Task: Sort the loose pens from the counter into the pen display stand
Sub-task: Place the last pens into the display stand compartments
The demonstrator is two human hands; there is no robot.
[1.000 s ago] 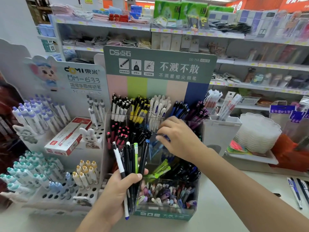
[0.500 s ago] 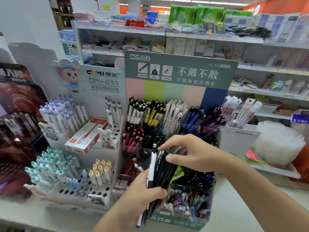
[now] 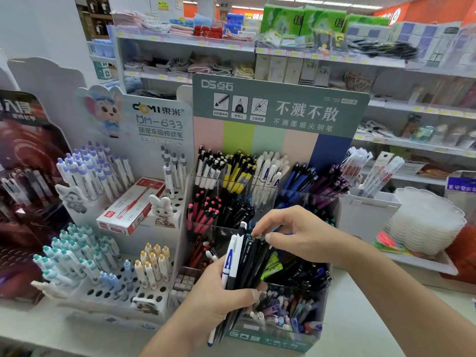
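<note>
Here, nearest the camera, the left hand [image 3: 219,297] grips a bundle of pens [image 3: 244,264], mostly dark-barrelled with a white one marked with a blue letter at its left edge, tips pointing down toward the table [image 3: 360,318]. Just above, at about one o'clock from the bundle, the right hand [image 3: 296,240] pinches the top of one dark pen between thumb and forefinger. Directly behind both hands stands the pen display stand [image 3: 280,112], its clear compartments sorted by colour. To do this well, I'd draw the single pen straight up while the left hand holds the rest firm, so neighbours don't slide out, then match its barrel to the black compartment at twelve o'clock and lower it tip-first.
</note>
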